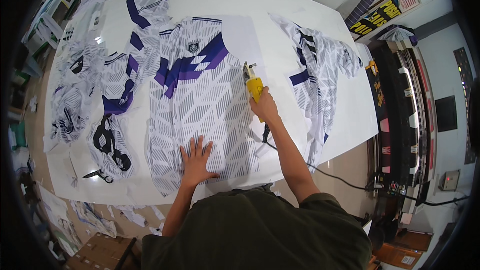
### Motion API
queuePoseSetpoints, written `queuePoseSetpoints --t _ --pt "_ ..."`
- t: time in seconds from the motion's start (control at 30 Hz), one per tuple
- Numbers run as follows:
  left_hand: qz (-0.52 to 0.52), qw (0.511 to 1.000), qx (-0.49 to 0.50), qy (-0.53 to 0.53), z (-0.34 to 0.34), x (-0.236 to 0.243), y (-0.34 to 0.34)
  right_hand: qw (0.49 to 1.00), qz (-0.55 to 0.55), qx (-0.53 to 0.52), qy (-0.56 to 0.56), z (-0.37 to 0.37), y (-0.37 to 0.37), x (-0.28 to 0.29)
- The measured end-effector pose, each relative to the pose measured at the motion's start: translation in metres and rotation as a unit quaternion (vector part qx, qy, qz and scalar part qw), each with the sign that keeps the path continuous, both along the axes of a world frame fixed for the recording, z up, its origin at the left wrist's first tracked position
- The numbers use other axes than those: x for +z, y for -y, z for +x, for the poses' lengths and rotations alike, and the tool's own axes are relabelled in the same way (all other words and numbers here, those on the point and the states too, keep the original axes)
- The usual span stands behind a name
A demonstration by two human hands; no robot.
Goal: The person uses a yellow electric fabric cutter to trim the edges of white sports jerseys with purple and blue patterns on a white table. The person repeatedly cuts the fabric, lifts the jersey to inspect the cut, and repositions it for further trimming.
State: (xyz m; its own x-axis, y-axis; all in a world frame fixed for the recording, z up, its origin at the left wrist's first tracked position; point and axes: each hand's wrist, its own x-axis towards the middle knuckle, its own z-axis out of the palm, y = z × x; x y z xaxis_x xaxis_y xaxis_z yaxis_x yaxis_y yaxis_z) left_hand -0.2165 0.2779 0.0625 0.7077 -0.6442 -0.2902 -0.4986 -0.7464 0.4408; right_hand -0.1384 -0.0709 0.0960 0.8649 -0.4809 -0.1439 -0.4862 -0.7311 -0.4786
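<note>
Head view: a person leans over a white desk (300, 10), seen from above; both forearms come in from the lower edge.
Left hand (196, 157): it lies flat with the fingers spread, palm down on the lower part of the jersey panel, close to the near edge of the desk.
Right hand (265, 106): it is closed around the yellow cutter, at the right edge of the panel.
Cutter (253, 82): a small yellow electric tool with a metal head that points away from the person; it stands on the desk just at the right side of the panel. The blade is too small to see clearly.
Cord (320, 170): black, it runs from under the right hand, over the near edge of the desk and down to the right.
Panel (200, 95): a large printed sheet in the shape of a sleeveless shirt, white with grey stripes, a purple zigzag on the chest and a small dark badge. It lies flat in the middle of the desk, between both hands.
Pieces at left (120, 85): more printed cuts with the same pattern, partly overlapping, some crumpled.
Piece at right (320, 70): another printed sheet, well apart from the cutter, hanging over the desk edge.
Scissors (99, 174): black, near the front left corner of the desk.
Floor (100, 220): paper scraps lie under the desk edge.
</note>
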Motion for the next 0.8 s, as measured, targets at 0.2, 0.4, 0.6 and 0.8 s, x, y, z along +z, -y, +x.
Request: queuePoseSetpoints --t 0.2,0.4,0.6,0.8 --pt "0.038 0.999 0.001 -0.019 0.003 0.007 0.004 1.0 -0.007 0.009 0.005 0.055 0.018 -0.008" --pt "0.013 1.0 0.007 -0.018 0.001 0.002 0.004 1.0 -0.008 0.008 0.019 0.11 0.035 -0.006" --pt "0.009 1.0 0.015 -0.012 0.001 0.0 0.006 0.994 -0.007 0.11 0.001 0.128 0.076 0.004" --pt "0.026 0.999 0.014 -0.039 0.003 0.006 0.008 0.969 -0.026 0.244 -0.026 0.102 0.139 0.009"
